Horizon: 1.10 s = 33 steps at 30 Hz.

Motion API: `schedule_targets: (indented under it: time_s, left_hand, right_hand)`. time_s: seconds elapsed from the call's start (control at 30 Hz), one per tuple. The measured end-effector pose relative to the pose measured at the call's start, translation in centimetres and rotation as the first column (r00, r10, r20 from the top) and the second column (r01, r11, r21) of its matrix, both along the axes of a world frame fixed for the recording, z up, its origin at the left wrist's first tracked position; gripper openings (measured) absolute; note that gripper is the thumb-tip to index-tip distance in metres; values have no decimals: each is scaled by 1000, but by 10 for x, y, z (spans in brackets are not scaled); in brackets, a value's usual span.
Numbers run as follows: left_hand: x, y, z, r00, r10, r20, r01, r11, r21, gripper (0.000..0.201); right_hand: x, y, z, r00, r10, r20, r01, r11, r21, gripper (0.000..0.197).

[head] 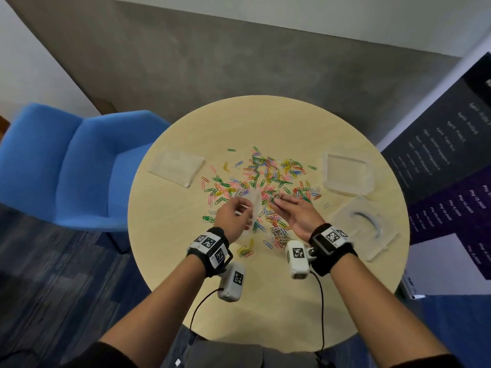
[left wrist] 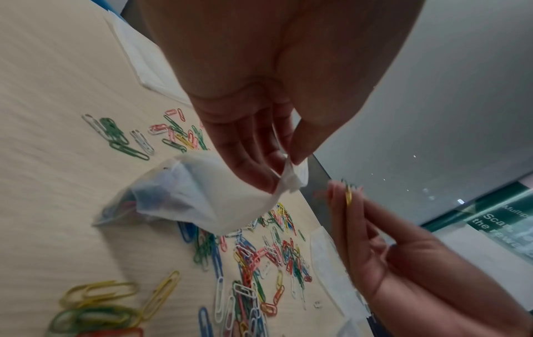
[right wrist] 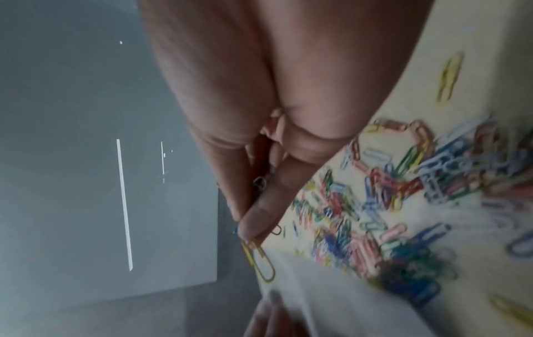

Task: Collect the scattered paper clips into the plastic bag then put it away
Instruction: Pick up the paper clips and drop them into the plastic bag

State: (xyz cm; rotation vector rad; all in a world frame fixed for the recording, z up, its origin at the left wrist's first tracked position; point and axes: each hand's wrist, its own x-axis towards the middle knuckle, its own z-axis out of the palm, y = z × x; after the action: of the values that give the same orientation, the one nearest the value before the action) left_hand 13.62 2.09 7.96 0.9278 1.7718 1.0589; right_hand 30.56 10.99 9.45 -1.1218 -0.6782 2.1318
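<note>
Coloured paper clips (head: 265,181) lie scattered over the middle of the round table (head: 186,288). My left hand (head: 233,213) pinches the rim of a small clear plastic bag (left wrist: 196,196) between thumb and fingers; the bag hangs down to the table with some clips inside. My right hand (head: 287,208) is just to the right of the bag's mouth and pinches a few clips, a yellow paper clip (right wrist: 261,262) sticking out below the fingertips (right wrist: 251,225). In the left wrist view the yellow clip (left wrist: 349,196) shows between the right hand's fingers.
A flat clear bag (head: 176,166) lies at the table's left. A clear plastic box (head: 348,173) and a clear lid (head: 364,229) sit at the right. A blue armchair (head: 66,160) stands left of the table; a dark banner (head: 451,155) stands on the right.
</note>
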Motion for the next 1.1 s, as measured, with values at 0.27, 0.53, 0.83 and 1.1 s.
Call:
schedule_targets:
  time_s: [0.27,0.53,0.83,1.1]
  left_hand:
    - [-3,0,0,993,-42,-111,50,996,72,14]
    - [-10,2,-3,996,-44,-83,52,995,90,21]
    - [-24,0,-1,996,85,6,-85,995,56,22]
    - [-25,-2,-1,994,108,15,-109,994,23,19]
  right_hand:
    - [-39,-3,-14,845,200,495,-321,931,172,20]
    - [-59,-7,20,504,117,856,-699,637,325,6]
    - [-17,4,-7,205,23,979,-717,684,134,59]
    - [-14,-23,-72,-112,-61,992,-832,551,-60,114]
